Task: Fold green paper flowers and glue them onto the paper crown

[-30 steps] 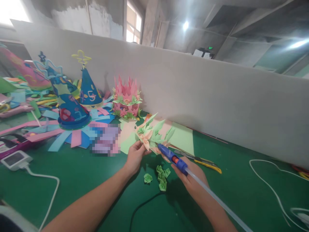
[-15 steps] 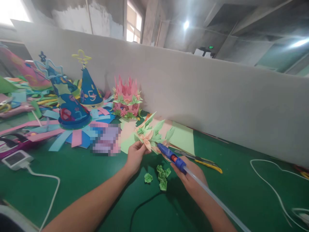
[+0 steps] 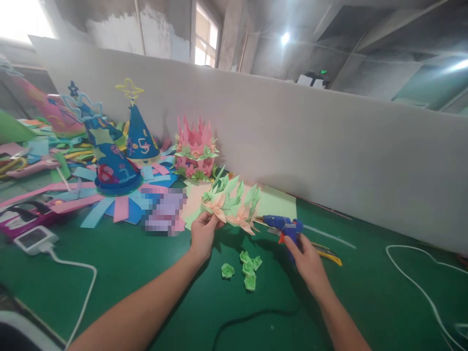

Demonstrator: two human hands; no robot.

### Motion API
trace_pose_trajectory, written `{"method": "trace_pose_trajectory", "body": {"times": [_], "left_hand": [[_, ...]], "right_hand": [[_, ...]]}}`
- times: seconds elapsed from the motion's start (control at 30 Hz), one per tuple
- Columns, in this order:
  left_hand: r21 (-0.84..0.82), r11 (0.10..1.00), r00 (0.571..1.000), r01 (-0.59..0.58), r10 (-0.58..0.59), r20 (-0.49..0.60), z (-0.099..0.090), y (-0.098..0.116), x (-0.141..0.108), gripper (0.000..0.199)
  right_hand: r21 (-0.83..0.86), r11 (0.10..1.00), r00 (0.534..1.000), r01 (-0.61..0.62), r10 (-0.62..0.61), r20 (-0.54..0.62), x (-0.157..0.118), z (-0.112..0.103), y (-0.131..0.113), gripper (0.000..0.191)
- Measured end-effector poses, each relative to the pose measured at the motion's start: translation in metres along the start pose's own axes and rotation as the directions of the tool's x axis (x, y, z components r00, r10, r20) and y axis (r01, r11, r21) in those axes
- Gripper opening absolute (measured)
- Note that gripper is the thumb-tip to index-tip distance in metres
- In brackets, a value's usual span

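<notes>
Clamped: my left hand [image 3: 203,236] on the leafy paper piece [image 3: 231,201], right hand [image 3: 307,258] on the glue gun [image 3: 278,222]. I count 2 peach flowers [image 3: 243,217] on, 5 loose rosettes [image 3: 248,266] apparently remaining.

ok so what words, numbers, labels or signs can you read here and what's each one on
"5": on the yellow-topped blue cone hat; the purple mark beside it is unclear.
Front blue cone hat: marks too blurred to read.
Blue glue gun: pale marking, too blurred.
Green lit sign: too small.
White device: nothing legible on its screen.
</notes>
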State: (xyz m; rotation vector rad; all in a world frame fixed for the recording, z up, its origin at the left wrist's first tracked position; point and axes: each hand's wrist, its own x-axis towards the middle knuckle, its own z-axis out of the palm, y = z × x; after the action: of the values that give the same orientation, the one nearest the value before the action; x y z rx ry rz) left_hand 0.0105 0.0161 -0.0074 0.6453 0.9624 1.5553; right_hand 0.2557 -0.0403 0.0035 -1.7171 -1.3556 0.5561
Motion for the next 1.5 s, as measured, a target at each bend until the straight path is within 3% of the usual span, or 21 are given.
{"method": "trace_pose_trajectory", "body": {"times": [0.17,0.47,0.67,0.77,0.83,0.9,1.0,1.33,1.5], "left_hand": [[-0.017,0.999,0.999,-0.037,0.036,-0.026,-0.002,-0.002,0.003,0.025],[-0.061,0.995,0.994,-0.083,0.079,-0.072,-0.002,0.000,0.004,0.025],[-0.069,0.995,0.996,-0.074,0.070,-0.060,-0.001,0.000,0.004,0.025],[-0.067,0.995,0.996,-0.071,0.067,-0.061,-0.001,0.000,0.004,0.025],[-0.063,0.996,0.996,-0.069,0.065,-0.063,-0.001,0.000,0.004,0.025],[-0.059,0.996,0.996,-0.071,0.068,-0.063,-0.001,0.000,0.004,0.026],[-0.054,0.996,0.996,-0.075,0.072,-0.061,-0.001,0.000,0.004,0.027],[-0.039,0.996,0.996,-0.085,0.083,-0.040,-0.002,-0.002,0.003,0.027],[-0.016,0.995,0.995,-0.100,0.100,-0.012,0.000,-0.002,-0.001,0.028]], "right_hand": [[-0.296,0.941,0.985,0.165,-0.143,0.093,0.004,-0.001,0.013,0.039],[-0.529,0.823,0.977,0.206,-0.142,0.160,0.001,-0.002,0.013,0.038],[-0.563,0.806,0.978,0.184,-0.097,0.182,-0.002,-0.002,0.006,0.030],[-0.558,0.785,0.963,0.269,-0.224,0.149,-0.007,0.001,-0.006,0.023],[-0.497,0.772,0.918,0.396,-0.321,0.233,-0.015,0.004,-0.018,0.017],[-0.403,0.755,0.841,0.518,-0.364,0.400,-0.023,0.008,-0.029,0.013],[-0.358,0.732,0.786,0.580,-0.386,0.483,-0.033,0.015,-0.041,0.010],[-0.359,0.673,0.738,0.647,-0.432,0.519,-0.033,0.021,-0.035,0.016],[-0.375,0.677,0.771,0.634,-0.513,0.377,-0.030,0.004,-0.059,0.018]]}}
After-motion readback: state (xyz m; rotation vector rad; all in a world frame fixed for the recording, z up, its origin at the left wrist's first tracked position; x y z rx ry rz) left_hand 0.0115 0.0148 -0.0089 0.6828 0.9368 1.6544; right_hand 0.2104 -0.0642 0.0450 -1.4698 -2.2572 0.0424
